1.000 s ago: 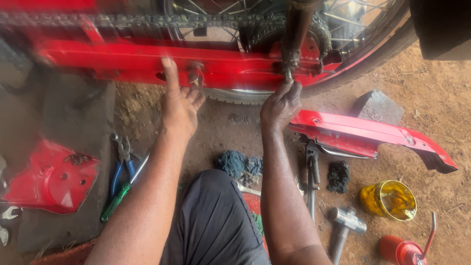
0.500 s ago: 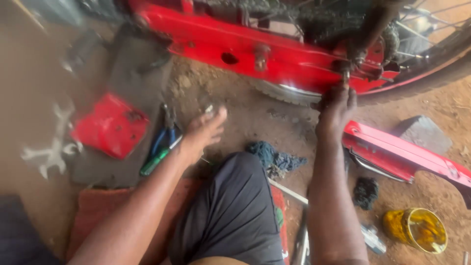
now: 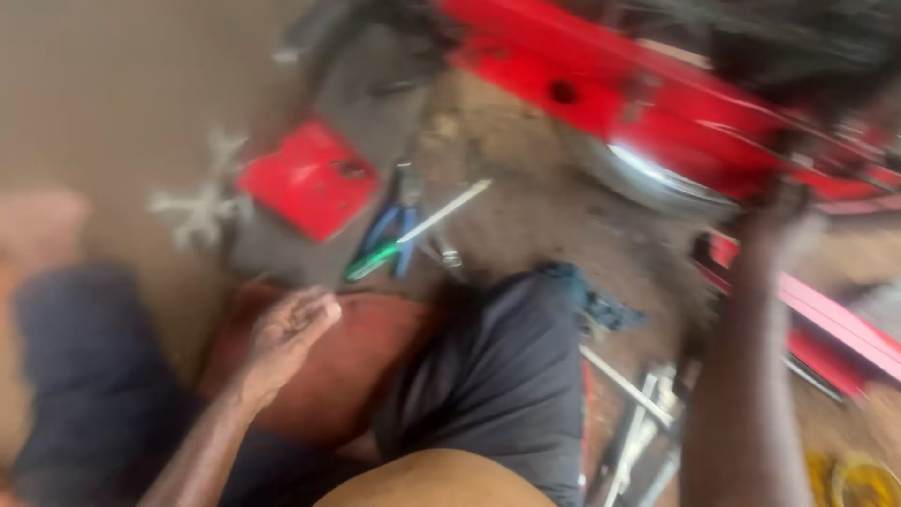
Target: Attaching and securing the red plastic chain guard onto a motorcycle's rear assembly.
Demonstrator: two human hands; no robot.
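Left hand [image 3: 291, 329] loosely curled, empty, over red cushion [image 3: 375, 357]; pliers [image 3: 389, 230] beyond.

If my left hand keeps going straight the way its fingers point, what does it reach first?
Probably the green-handled screwdriver, lying beside the blue-handled pliers on the ground. The left hand points up and right toward them, though blur leaves depth uncertain.
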